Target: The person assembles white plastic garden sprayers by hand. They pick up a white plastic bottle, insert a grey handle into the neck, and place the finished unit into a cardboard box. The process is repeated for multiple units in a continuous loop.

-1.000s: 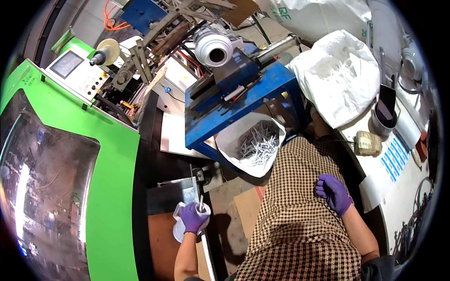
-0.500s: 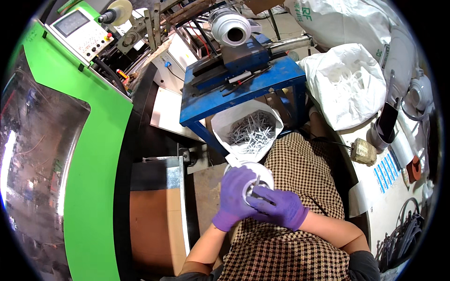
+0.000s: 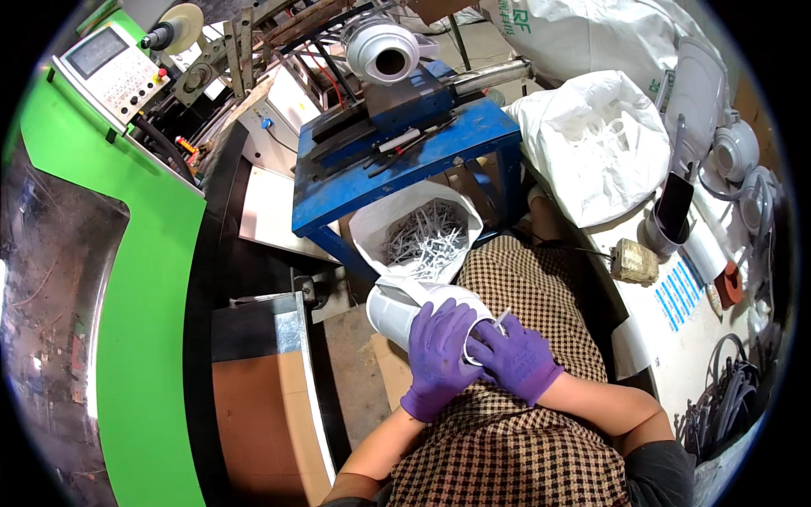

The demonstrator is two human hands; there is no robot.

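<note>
A white plastic cylindrical housing [image 3: 390, 319] lies tilted above my lap, with a handle-like bar along its upper side. My left hand [image 3: 443, 351], in a purple glove, is wrapped round its near end. Close by, my right hand [image 3: 517, 359], gloved too, is closed at the rim of the housing's opening. A narrow pale piece [image 3: 503, 318] sticks up between its fingers; whether it is a blade or a plastic strip I cannot make out. The fingertips at the opening are partly hidden.
Beyond the housing stands a white sack [image 3: 372, 224] of plastic scraps. A blue metal table [image 3: 338, 198] bears a similar white housing [image 3: 380, 52]. On the right, a bench [image 3: 646, 317] holds a yellowish block [image 3: 634, 262] and a cup-shaped holder [image 3: 667, 232]. A green machine [image 3: 144, 313] stands left.
The housing has turned from pointing its opening up at me to lying sideways, its far end toward the left. My right hand has moved right and up along its rim. The view has shifted slightly.
</note>
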